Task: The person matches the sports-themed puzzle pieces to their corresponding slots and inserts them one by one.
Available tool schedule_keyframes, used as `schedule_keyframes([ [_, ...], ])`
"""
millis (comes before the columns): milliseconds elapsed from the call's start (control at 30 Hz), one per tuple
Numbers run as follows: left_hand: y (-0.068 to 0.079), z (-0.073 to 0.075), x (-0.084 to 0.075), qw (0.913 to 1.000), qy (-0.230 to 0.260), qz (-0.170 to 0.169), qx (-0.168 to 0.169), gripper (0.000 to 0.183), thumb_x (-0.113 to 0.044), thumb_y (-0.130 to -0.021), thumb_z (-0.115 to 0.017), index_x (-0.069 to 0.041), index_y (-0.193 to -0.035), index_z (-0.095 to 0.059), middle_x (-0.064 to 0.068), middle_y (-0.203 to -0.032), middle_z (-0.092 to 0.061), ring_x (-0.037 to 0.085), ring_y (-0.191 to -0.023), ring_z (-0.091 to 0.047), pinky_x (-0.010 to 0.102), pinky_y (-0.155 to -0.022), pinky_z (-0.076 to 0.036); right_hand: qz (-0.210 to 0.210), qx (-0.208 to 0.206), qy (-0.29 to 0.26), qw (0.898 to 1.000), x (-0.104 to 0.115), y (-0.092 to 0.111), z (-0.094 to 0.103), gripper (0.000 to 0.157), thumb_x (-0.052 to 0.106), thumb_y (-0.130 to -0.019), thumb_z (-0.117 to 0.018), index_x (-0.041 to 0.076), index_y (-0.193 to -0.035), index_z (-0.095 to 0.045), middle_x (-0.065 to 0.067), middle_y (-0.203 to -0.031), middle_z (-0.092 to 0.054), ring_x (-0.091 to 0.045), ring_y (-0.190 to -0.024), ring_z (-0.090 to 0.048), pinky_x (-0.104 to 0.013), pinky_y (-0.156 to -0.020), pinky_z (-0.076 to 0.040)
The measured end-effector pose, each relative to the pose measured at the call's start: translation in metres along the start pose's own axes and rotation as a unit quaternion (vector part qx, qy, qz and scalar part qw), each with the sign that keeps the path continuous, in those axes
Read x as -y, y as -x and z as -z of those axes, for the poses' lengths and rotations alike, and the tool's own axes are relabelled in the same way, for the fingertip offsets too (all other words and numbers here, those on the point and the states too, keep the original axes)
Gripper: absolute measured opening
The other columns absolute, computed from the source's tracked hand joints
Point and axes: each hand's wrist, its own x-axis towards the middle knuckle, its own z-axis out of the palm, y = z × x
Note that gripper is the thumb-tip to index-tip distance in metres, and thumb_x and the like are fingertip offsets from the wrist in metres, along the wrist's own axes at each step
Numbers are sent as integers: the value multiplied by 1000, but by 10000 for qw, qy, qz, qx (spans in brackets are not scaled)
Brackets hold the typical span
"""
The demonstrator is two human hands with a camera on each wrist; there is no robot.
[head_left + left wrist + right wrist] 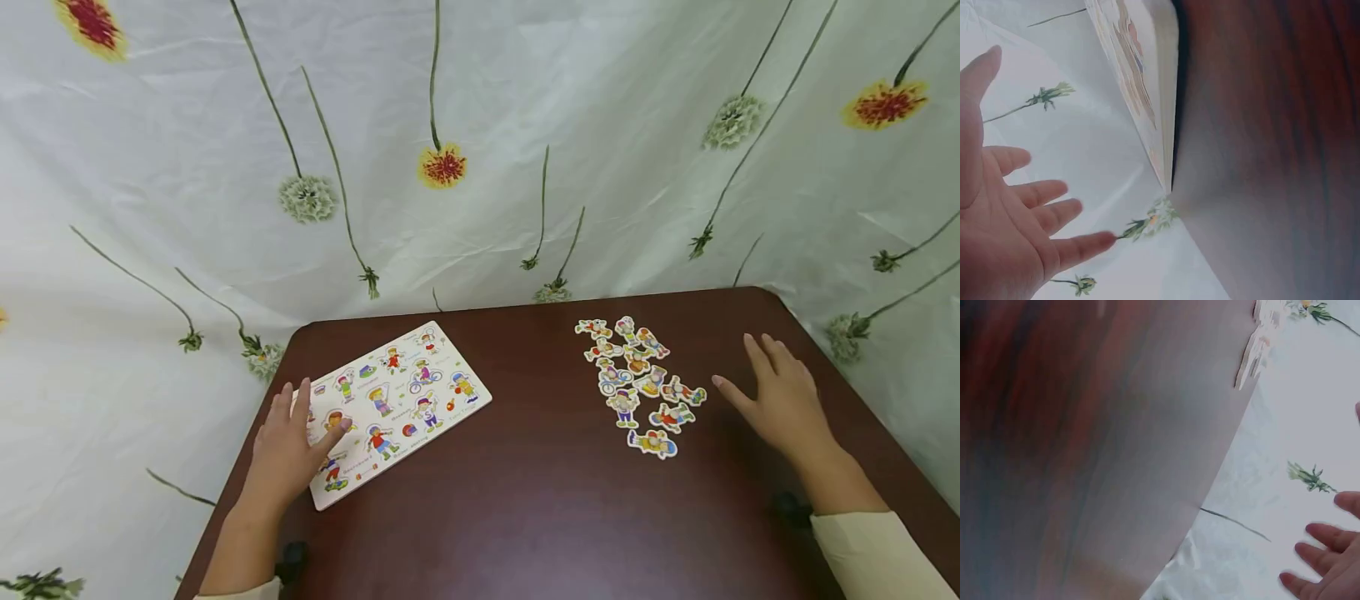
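A white puzzle board (397, 446) printed with cartoon children lies at an angle on the left of the dark table. My left hand (285, 450) hovers over the board's left end with its fingers spread; in the left wrist view the hand (1010, 231) is apart from the board (1163, 81). Several flat puzzle pieces (633, 383) shaped like children at play lie in a loose cluster on the right. To the right of them my right hand (787, 408) is held above the table, fingers apart and holding nothing. Only its fingers (1329, 537) show in the right wrist view.
The dark brown table (517, 500) has rounded far corners. Behind it hangs a pale cloth (487, 225) printed with flowers and stems, close against the table's far edge. A few pieces (1257, 353) also appear at the top of the right wrist view.
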Motion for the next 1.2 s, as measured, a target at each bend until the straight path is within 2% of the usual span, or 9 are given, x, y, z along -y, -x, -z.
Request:
schedule_keyframes([
  [100,1,0,2,9999,-51,18,150,98,-50,-94,-66,5,-159,-18,38,-160,-21,58,-145,-25,75,-108,-31,317,-181,-209,9991,6,1,1,74,33,-99,-65,1,-157,-33,-35,-155,-33,-57,-142,-30,-78,-107,-22],
  [267,6,-1,5,9975,-109,150,676,95,-50,-94,-65,9,-156,-24,39,-155,-26,59,-141,-29,75,-104,-36,674,-209,-316,9970,20,4,3,51,15,-92,-73,-2,-137,-56,-31,-141,-48,-55,-126,-46,-71,-97,-36],
  [400,12,0,9,9933,-153,338,1099,92,-50,-95,-64,9,-155,-28,40,-154,-27,59,-140,-31,74,-103,-37,911,37,-384,9951,33,8,2,38,10,-89,-75,-3,-124,-65,-26,-130,-56,-49,-116,-55,-65,-89,-45],
  [600,21,1,15,9870,-173,478,1524,87,-48,-95,-65,10,-152,-34,39,-150,-34,59,-136,-38,70,-102,-41,1151,761,-398,9896,52,13,-5,27,13,-91,-74,3,-116,-71,-15,-110,-66,-34,-96,-66,-51,-77,-54],
  [833,31,-2,16,9827,-289,324,1798,91,-49,-93,-67,12,-151,-33,43,-153,-28,62,-138,-31,74,-102,-38,1316,1559,-585,9772,70,14,-17,14,14,-89,-75,7,-101,-73,4,-85,-67,-8,-74,-60,-29,-63,-48],
  [1000,34,-3,16,9826,-170,257,1832,95,-51,-93,-67,13,-152,-30,42,-155,-23,62,-141,-25,75,-104,-35,1256,2055,-701,9680,77,15,-27,13,18,-90,-75,9,-98,-71,9,-78,-64,-1,-68,-53,-26,-60,-45],
  [1200,39,1,15,9828,85,102,1844,96,-51,-91,-70,13,-152,-31,41,-157,-21,62,-141,-26,73,-107,-34,1344,2149,-775,9642,80,15,-32,11,18,-89,-76,17,-86,-66,14,-70,-58,3,-62,-48,-23,-58,-41],
])
